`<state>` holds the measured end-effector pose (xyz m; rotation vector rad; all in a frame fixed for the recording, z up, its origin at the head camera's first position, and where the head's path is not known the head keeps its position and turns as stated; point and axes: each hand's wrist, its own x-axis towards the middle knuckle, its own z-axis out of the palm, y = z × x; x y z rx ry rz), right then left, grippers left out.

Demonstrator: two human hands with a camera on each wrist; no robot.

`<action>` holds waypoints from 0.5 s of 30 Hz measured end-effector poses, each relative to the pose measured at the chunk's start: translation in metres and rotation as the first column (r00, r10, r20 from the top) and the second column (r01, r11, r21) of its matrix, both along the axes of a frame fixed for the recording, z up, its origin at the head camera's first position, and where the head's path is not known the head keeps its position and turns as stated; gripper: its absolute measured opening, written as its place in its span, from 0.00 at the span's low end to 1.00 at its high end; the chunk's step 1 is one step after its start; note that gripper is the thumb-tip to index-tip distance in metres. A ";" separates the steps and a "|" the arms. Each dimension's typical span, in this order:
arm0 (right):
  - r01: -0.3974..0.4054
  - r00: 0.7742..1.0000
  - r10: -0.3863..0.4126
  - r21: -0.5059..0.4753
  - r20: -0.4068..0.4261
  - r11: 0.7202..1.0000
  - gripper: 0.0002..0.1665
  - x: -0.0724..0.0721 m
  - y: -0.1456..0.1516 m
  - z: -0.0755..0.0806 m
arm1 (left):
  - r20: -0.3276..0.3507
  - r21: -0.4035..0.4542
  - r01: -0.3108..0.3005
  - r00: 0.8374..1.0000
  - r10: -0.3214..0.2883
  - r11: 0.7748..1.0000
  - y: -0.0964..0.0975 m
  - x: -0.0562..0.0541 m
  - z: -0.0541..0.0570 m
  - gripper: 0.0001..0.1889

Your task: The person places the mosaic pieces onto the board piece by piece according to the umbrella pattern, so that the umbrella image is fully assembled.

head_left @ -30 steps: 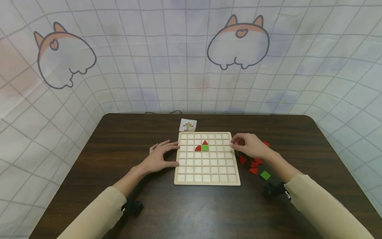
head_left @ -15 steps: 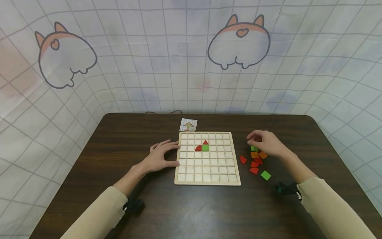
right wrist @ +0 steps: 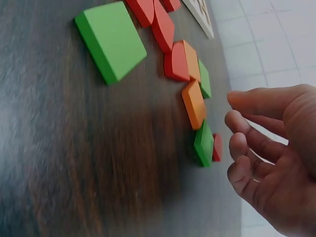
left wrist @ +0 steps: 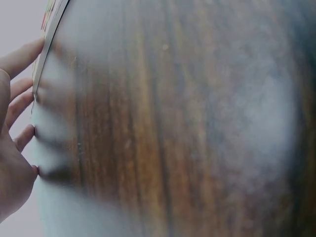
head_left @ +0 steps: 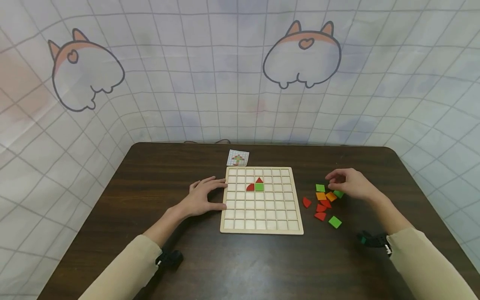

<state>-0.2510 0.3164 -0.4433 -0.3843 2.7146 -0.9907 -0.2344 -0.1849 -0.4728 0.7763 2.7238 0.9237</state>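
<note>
A wooden grid board [head_left: 260,225] lies mid-table. In it sit a red triangle [head_left: 259,181], a green square [head_left: 259,187] below that, and a red quarter-round piece [head_left: 250,188] to its left. My left hand [head_left: 198,199] steadies the board's left edge, fingers and thumb spread along it. Over the far side of the loose tiles hovers my right hand [head_left: 352,183], fingers loosely bent, nothing between them. Beneath it is a green tile [head_left: 339,194]; the right wrist view shows a small red piece [right wrist: 217,147] behind that tile.
Right of the board are orange tiles [head_left: 320,196], several red pieces [head_left: 306,203] and a nearer green tile [head_left: 335,222]. A printed pattern card [head_left: 238,158] lies behind the board's far left corner. A patterned cloth [head_left: 225,83] hangs behind the dark table [head_left: 240,266].
My right hand has moved rightward from the board's right edge to over the loose tiles, uncovering green and orange ones. My left hand stays at the board's left edge.
</note>
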 end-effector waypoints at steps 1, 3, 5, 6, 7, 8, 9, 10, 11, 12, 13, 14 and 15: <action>0.004 1.000 -0.004 0.001 0.005 1.000 0.16 0.001 0.002 0.000 | -0.001 0.000 0.001 1.000 -0.001 1.000 0.000 0.000 -0.001 0.37; 0.004 1.000 -0.004 -0.005 0.016 1.000 0.16 0.003 0.005 0.000 | -0.008 -0.001 0.002 1.000 -0.002 1.000 0.000 0.000 -0.002 0.37; -0.003 1.000 0.003 -0.012 0.020 1.000 0.15 0.005 0.007 -0.001 | -0.011 -0.002 0.001 1.000 -0.001 1.000 0.000 0.000 -0.004 0.37; -0.009 1.000 0.009 -0.017 0.021 1.000 0.14 0.006 0.007 -0.001 | -0.012 -0.004 0.000 1.000 0.000 1.000 0.000 0.000 -0.004 0.37; -0.015 1.000 0.016 -0.025 0.022 1.000 0.13 0.007 0.007 -0.001 | -0.013 -0.005 -0.001 1.000 0.001 1.000 0.000 0.000 -0.004 0.37; -0.028 0.999 0.029 -0.033 0.018 0.999 0.12 0.008 0.006 0.000 | -0.013 -0.005 -0.001 1.000 0.001 1.000 -0.001 0.000 -0.004 0.37; -0.043 0.999 0.044 -0.038 0.014 0.998 0.12 0.009 0.005 0.000 | -0.011 -0.004 -0.001 1.000 0.001 1.000 0.000 0.000 -0.004 0.37; -0.056 0.998 0.057 -0.043 0.014 0.997 0.12 0.010 0.003 0.000 | -0.011 -0.003 0.000 1.000 0.000 1.000 0.000 0.000 -0.004 0.37; -0.073 0.997 0.074 -0.046 0.013 0.996 0.12 0.011 0.001 0.001 | -0.011 -0.002 0.001 1.000 -0.001 1.000 0.000 0.001 -0.003 0.37; -0.090 0.996 0.091 -0.049 0.012 0.995 0.12 0.013 -0.001 0.001 | -0.012 0.000 0.004 1.000 -0.004 1.000 0.000 0.000 -0.003 0.37; -0.108 0.994 0.108 -0.049 0.007 0.993 0.13 0.014 -0.004 0.002 | -0.014 0.001 0.008 1.000 -0.008 1.000 0.000 0.000 -0.003 0.37; -0.126 0.992 0.127 -0.049 0.002 0.991 0.13 0.015 -0.007 0.002 | -0.015 0.001 0.010 1.000 -0.010 1.000 0.000 0.000 -0.003 0.37; -0.141 0.990 0.141 -0.045 0.000 0.989 0.14 0.016 -0.010 0.002 | -0.018 0.000 0.012 1.000 -0.012 1.000 0.000 -0.001 -0.003 0.37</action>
